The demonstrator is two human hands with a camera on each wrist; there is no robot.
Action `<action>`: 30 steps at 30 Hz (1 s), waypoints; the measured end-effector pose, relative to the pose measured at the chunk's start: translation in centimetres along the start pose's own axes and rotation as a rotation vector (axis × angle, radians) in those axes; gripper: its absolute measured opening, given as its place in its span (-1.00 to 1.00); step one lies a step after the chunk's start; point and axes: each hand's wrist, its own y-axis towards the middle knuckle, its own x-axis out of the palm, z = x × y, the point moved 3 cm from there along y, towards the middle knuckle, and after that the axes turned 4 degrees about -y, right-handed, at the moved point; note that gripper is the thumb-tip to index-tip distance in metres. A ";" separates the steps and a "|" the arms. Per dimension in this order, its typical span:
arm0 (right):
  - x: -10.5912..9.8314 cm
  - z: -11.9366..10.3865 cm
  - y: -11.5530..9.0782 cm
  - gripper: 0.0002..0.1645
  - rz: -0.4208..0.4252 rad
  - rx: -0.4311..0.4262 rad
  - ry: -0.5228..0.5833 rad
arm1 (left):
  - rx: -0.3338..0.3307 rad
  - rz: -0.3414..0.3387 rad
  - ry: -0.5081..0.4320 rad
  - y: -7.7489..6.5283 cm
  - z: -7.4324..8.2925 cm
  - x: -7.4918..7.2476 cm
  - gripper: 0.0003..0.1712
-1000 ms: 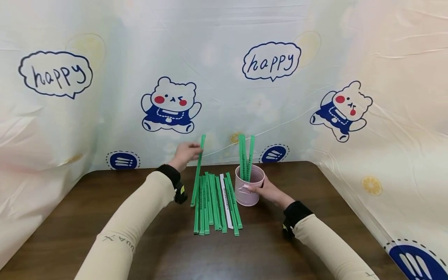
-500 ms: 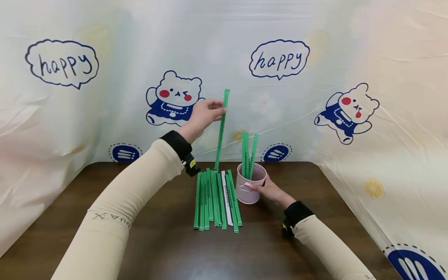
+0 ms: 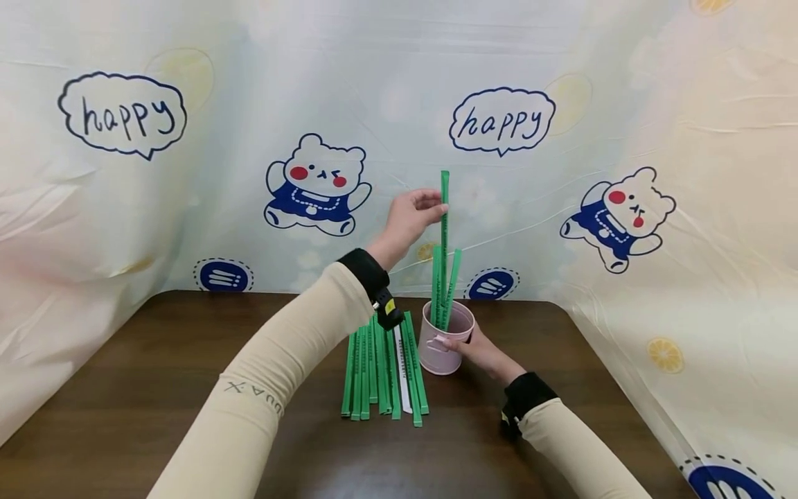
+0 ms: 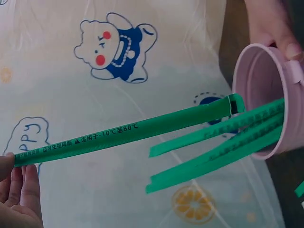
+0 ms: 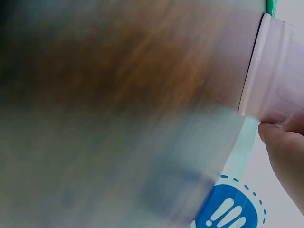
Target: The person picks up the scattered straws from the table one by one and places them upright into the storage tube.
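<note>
Brown tabletop (image 3: 499, 461), round pink bucket (image 3: 438, 360), far side.
Left hand (image 3: 410, 218) pinches a long green printed strip (image 3: 445, 232) above; right hand (image 3: 489, 353) grips the bucket.

Soft light; glare on tabletop (image 3: 399, 466); right-wrist view hazy.

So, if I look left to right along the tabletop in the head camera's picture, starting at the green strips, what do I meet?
Lying green strips → white strip → more green strips → pink bucket → right hand → black wristband.
</note>
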 end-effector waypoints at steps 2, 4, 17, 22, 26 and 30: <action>0.0 0.1 -0.1 0.17 0.008 0.004 -0.004 | -0.018 -0.018 0.021 -0.2 -1.2 0.5 -0.61; -0.1 0.1 -0.1 0.17 0.013 0.008 -0.007 | -0.037 -0.031 0.060 -0.6 -2.7 1.0 -0.62; 0.1 0.2 0.2 0.17 0.008 0.033 -0.012 | -0.074 -0.092 0.193 -2.5 -8.9 1.9 -0.68; 0.1 0.0 0.3 0.14 0.007 0.023 0.002 | -0.059 -0.111 0.229 -2.7 -9.9 2.1 -0.68; 0.2 0.0 0.1 0.13 0.003 0.040 -0.002 | -0.068 -0.129 0.264 -2.9 -10.6 2.3 -0.67; 0.2 0.0 0.1 0.13 0.003 0.066 -0.005 | -0.080 -0.122 0.290 -3.1 -11.1 2.4 -0.67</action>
